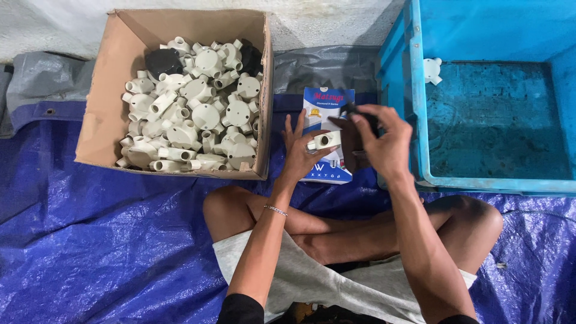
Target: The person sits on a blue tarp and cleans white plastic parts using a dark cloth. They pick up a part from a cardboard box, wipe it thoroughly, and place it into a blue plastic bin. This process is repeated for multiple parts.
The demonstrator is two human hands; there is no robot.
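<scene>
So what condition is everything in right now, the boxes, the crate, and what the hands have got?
Cardboard box: flaps open, heaped with cream plastic conduit fittings.
Blue crate: open, almost bare, one cream fitting inside.
Small blue-and-white carton: lying flat on the tarp.
Left hand: holding a cream fitting.
Right hand: pinching a small dark part, blurred.

I sit cross-legged on a blue tarp (pixel 90 240) that covers the floor. A cardboard box (pixel 111 114) of pale fittings rests on it at upper left, a blue plastic crate (pixel 414 120) at upper right, a small blue-and-white carton (pixel 324 102) between them.
</scene>
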